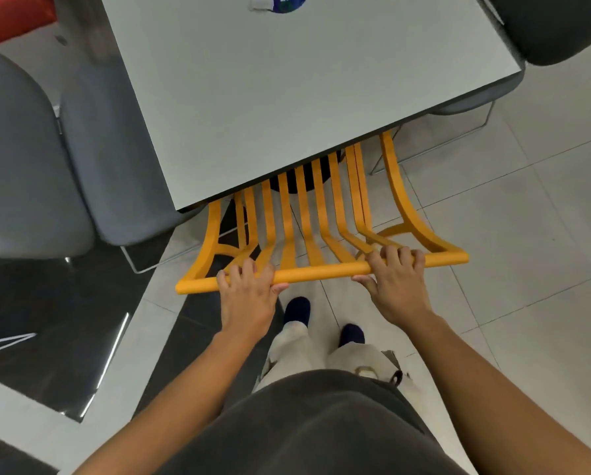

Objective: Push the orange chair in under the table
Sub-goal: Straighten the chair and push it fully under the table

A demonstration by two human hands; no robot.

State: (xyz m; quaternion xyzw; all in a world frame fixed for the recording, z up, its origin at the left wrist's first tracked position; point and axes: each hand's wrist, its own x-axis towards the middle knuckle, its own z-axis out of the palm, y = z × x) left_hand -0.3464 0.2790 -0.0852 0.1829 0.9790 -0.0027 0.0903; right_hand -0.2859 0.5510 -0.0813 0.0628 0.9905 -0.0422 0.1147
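Orange chair (321,214) top rail — left hand (248,296), right hand (395,286) each grip clenched around it

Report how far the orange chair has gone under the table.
Mostly done: the orange chair has the front of its slatted seat hidden beneath the table edge. In hand: the left hand and right hand both grip the top rail of the backrest. Left: the rear of the seat and the backrest are short of the edge, so one more short push, then let go.
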